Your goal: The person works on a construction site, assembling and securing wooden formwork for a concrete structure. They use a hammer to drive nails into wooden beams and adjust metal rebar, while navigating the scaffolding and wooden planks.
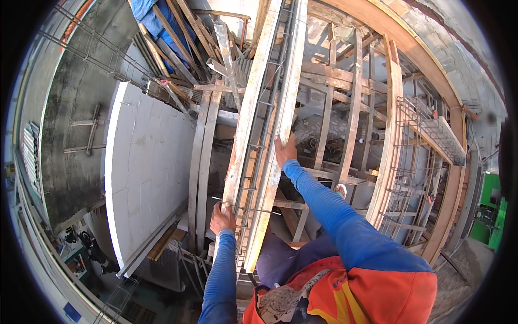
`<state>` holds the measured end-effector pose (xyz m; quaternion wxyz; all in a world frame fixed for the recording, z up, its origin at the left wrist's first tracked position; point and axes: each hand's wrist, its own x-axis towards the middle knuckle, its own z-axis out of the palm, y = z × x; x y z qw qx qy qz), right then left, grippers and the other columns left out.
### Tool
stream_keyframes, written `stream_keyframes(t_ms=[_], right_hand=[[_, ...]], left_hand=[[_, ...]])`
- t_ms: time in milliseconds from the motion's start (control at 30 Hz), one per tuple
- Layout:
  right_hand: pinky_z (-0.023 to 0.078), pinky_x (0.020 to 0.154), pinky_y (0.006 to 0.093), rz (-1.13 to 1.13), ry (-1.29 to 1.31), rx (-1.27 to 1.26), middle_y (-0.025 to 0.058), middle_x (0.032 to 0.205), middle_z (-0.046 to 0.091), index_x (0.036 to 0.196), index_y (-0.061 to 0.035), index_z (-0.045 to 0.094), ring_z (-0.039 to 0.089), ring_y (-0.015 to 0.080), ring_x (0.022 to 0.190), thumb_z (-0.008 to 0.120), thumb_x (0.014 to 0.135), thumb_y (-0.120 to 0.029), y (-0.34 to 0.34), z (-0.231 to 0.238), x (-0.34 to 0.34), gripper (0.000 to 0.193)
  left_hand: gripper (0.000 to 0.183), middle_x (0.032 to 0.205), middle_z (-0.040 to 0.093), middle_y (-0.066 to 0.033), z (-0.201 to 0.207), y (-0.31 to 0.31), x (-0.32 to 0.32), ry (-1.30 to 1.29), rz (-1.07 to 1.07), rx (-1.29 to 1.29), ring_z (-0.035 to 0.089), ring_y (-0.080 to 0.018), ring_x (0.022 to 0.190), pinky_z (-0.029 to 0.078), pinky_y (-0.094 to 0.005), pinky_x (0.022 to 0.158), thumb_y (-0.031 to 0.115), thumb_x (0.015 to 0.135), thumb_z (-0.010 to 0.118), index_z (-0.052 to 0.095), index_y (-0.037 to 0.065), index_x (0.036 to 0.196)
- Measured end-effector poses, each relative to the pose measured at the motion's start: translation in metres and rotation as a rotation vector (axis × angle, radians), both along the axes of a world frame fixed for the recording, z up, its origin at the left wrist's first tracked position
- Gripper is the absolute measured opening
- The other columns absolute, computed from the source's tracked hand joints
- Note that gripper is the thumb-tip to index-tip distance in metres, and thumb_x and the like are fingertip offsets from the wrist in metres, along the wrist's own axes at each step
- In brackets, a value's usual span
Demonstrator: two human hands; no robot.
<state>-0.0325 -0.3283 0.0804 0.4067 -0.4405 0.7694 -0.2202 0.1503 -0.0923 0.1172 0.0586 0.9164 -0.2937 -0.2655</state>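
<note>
A long wooden formwork trough runs away from me, with a left board (pixel 249 116) and a right board (pixel 285 102) standing parallel. Between them lies a narrow rebar cage (pixel 261 127) of long bars with cross ties. My left hand (pixel 222 217) is closed over the near part of the left board's outer edge. Farther along, my right hand (pixel 285 150) grips the outer side of the right board, thumb up by its top edge. The undersides of both hands' fingers are hidden by the boards. Blue sleeves cover both forearms.
On the left rises a white block wall (pixel 154 162), far below which is a lower floor. Timber framing (pixel 353 108) with open gaps spans the right. Another rebar cage (pixel 415 127) lies there. Planks and a blue tarp (pixel 156 27) are piled at the far left.
</note>
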Motion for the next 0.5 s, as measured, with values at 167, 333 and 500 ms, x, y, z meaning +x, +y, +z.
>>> stream_keyframes(t_ms=[167, 333, 500], right_hand=[[0.043, 0.098, 0.0443, 0.004, -0.034, -0.029, 0.0288, 0.124, 0.056, 0.144, 0.0018, 0.023, 0.055, 0.0439, 0.115, 0.055, 0.093, -0.034, -0.006, 0.005, -0.002, 0.071], [0.042, 0.099, 0.0463, -0.028, 0.1, -0.064, 0.0312, 0.124, 0.055, 0.145, 0.003, 0.021, 0.054, 0.0444, 0.116, 0.055, 0.092, -0.032, -0.004, -0.002, 0.005, 0.072], [0.042, 0.098, 0.0464, -0.046, -0.028, -0.051, 0.0314, 0.127, 0.053, 0.143, 0.0006, 0.022, 0.054, 0.0441, 0.116, 0.056, 0.091, -0.033, -0.007, 0.005, 0.005, 0.07]], left_hand=[[0.054, 0.124, 0.048, -0.0137, 0.001, -0.022, 0.0, -0.266, -0.029, -0.268, 0.045, -0.0339, 0.115, 0.034, -0.0491, 0.099, 0.049, 0.092, 0.053, 0.048, 0.008, 0.128], [0.059, 0.127, 0.049, -0.0154, 0.009, -0.133, -0.017, -0.145, -0.349, -0.509, 0.046, -0.035, 0.118, 0.034, -0.0483, 0.101, 0.048, 0.09, 0.058, 0.045, 0.009, 0.133], [0.068, 0.125, 0.055, -0.0174, 0.012, -0.206, -0.031, 0.037, -0.24, -0.303, 0.056, -0.0378, 0.112, 0.047, -0.0486, 0.092, 0.055, 0.087, 0.059, 0.041, 0.012, 0.137]])
